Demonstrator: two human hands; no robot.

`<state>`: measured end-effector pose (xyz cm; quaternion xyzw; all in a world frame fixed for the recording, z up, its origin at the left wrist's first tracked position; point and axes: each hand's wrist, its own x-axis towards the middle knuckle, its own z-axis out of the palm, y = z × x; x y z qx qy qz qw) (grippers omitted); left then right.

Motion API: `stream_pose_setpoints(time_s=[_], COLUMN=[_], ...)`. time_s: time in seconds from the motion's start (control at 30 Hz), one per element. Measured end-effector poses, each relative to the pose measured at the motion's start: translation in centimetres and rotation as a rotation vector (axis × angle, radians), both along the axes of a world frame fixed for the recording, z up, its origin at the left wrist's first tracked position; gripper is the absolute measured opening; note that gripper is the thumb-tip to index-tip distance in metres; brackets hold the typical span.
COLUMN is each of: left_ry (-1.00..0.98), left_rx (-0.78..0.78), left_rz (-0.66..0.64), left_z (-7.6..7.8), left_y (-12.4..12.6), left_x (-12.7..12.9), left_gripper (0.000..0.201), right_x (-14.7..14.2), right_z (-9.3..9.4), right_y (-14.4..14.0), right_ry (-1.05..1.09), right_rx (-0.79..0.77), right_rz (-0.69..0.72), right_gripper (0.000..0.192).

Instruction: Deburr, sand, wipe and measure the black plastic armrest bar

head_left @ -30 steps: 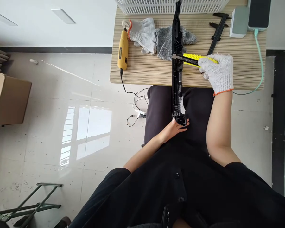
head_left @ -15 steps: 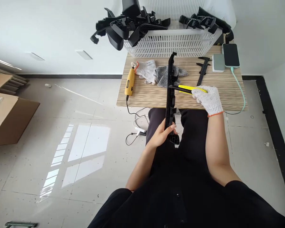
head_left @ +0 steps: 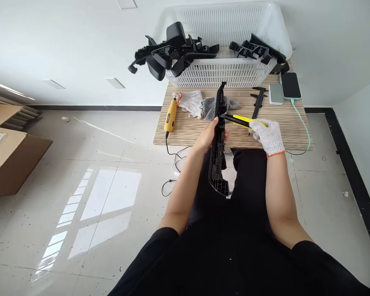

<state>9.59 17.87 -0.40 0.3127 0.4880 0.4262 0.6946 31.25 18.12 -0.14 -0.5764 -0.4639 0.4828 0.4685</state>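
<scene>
A long black plastic trim part (head_left: 216, 158) stands lengthwise in front of me, its lower end over my lap and its upper end over the table. My bare left hand (head_left: 210, 133) is closed around its middle. In a white knitted glove, my right hand (head_left: 267, 133) grips a yellow and black utility knife (head_left: 243, 120). The knife points left, and its blade end meets the part's right side just above my left fingers. Whether the blade cuts into the plastic is too small to tell.
On the wooden table (head_left: 191, 137) lie a yellow rotary tool (head_left: 170, 116), a work glove (head_left: 191, 102), a grey cloth (head_left: 209, 109), a black caliper (head_left: 258, 102), a small grey box (head_left: 276, 94) and a charging phone (head_left: 290, 85). Behind stands a white basket (head_left: 222, 74) with black parts (head_left: 172, 49).
My left hand has slid up the part from near its lower end to its middle. The view has tilted upward a little. The knife still meets the part's right side.
</scene>
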Motion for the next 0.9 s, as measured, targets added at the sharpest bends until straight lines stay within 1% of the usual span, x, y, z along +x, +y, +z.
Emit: stream_pose_setpoints(time_s=[0.1, 0.17, 0.3, 0.4, 0.47, 0.57, 0.7, 0.8, 0.87, 0.9], left_ry=[-0.009, -0.015, -0.079, -0.132, -0.131, -0.135, -0.125, -0.095, -0.102, -0.114], left_rx=[0.026, 0.054, 0.158, 0.241, 0.245, 0.197, 0.126, 0.082, 0.075, 0.081], left_rz=[-0.005, -0.044, -0.168, -0.213, -0.186, -0.118, -0.035, -0.032, -0.048, -0.053], left_z=[-0.5, -0.8, -1.0, -1.0, -1.1, -1.1, -1.0, -1.2, -1.3, -1.4], left_y=[2.3, 2.7, 2.0, 1.3, 1.1, 1.3, 1.7, 1.9, 2.0, 2.0], left_x=[0.1, 0.0, -0.9, -1.7, -1.8, -1.4, -1.1, -1.2, -1.3, -1.4], left_gripper=[0.036, 0.030, 0.023, 0.032, 0.032, 0.023, 0.040, 0.052, 0.053, 0.051], right_x=[0.0, 0.0, 0.0, 0.0, 0.0, 0.1, 0.3, 0.4, 0.3, 0.2], right_z=[0.0, -0.1, 0.0, 0.1, 0.1, -0.1, -0.2, -0.1, -0.1, -0.2], right_y=[0.1, 0.1, 0.1, 0.0, 0.0, 0.0, -0.1, -0.4, -0.5, -0.5], right_ry=[0.018, 0.033, 0.054, 0.064, 0.059, 0.056, 0.072, 0.041, -0.013, -0.030], right_rx=[-0.008, -0.015, -0.033, -0.026, -0.020, -0.022, -0.020, -0.051, -0.057, -0.033], right_rz=[-0.028, -0.035, -0.034, -0.029, -0.024, -0.022, 0.000, 0.085, 0.144, 0.136], right_gripper=[0.026, 0.027, 0.024, 0.021, 0.021, 0.023, 0.025, 0.026, 0.027, 0.027])
